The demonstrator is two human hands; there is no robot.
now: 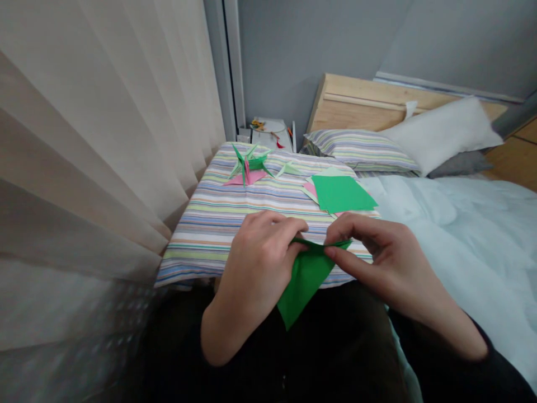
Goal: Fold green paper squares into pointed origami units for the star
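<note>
A folded sheet of green origami paper (304, 280) is held up between both hands, over the near edge of the striped cloth. One corner of it points down toward my lap. My left hand (262, 263) pinches its upper left edge, with the fingertips partly hidden behind the paper. On the other side, my right hand (377, 252) grips the upper right edge between thumb and index finger. Beyond the hands lies a stack of green paper sheets (346, 193), with pink and pale green sheets showing under it.
Folded green and pink paper cranes (249, 165) stand at the far left of the striped cloth (210, 224). A pale green folded piece (288, 169) lies beside them. A curtain (104, 140) hangs on the left. To the right is a bed (461, 224) with pillows (444, 134).
</note>
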